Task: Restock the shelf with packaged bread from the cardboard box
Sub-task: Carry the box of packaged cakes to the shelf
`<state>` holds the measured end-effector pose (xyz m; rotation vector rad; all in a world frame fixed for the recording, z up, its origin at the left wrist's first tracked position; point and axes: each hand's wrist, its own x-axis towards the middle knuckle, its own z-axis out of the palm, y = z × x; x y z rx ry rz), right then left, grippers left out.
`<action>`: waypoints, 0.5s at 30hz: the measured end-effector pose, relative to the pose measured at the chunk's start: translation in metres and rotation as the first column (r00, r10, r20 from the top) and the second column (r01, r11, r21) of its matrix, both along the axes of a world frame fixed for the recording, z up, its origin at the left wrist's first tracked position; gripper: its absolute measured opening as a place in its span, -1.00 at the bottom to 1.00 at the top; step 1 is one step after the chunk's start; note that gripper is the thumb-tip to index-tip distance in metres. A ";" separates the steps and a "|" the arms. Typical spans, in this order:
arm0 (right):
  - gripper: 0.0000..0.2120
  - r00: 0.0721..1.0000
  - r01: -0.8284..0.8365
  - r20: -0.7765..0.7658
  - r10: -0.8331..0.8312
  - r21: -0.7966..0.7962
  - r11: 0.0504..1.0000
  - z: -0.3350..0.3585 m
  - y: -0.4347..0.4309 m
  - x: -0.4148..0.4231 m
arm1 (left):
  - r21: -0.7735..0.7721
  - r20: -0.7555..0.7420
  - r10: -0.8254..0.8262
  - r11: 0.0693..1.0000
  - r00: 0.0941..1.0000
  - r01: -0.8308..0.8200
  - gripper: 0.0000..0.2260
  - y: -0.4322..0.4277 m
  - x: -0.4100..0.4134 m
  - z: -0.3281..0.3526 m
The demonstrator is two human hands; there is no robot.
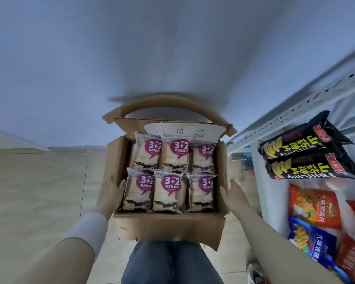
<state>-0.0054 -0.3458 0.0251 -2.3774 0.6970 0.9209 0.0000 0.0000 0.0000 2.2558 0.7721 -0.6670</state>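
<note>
1. The fingers (226, 191) of the right hand (233, 194) lie straight and flat against the right wall of the cardboard box (168, 226), curled round nothing.
2. The left hand (111, 193) lies flat on the left wall, thumb up by the rim. Its fingertips blur into the cardboard.
3. The box sits open between the two hands, above the person's jeans (168, 263). What bears it from below is hidden.
4. Inside lie six bread packets (168, 191), in two rows of three, one row along the near edge and one along the far edge, touching side by side.
5. Each packet has a purple speech bubble reading "3+2" above "紫米味面包".
6. One paper note (182, 130) on the far flap carries handwriting; only the last character, "箱", is legible.
7. A curved wooden chair back (164, 103) shows behind the box.
8. The shelf (295, 103) stands to the right. It holds two black bags (303, 144) reading "山药薄片", one orange bag (314, 206), one blue bag (312, 242) and red bags (350, 257) cut off by the frame.
</note>
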 end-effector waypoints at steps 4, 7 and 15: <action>-0.48 0.985 0.161 0.054 -0.164 0.064 0.985 -0.037 -0.002 0.022 | -0.080 0.009 0.136 0.988 0.991 -0.134 -0.53 0.009 0.016 -0.038; -0.55 0.963 0.245 0.093 -0.252 0.076 0.966 -0.063 0.000 0.025 | -0.086 0.011 0.170 0.982 0.985 -0.169 -0.58 0.011 0.019 -0.063; -0.76 0.939 0.244 0.251 -0.236 -0.003 0.970 -0.083 -0.001 0.021 | 0.081 0.150 0.143 0.984 0.978 -0.156 -0.72 0.010 0.010 -0.071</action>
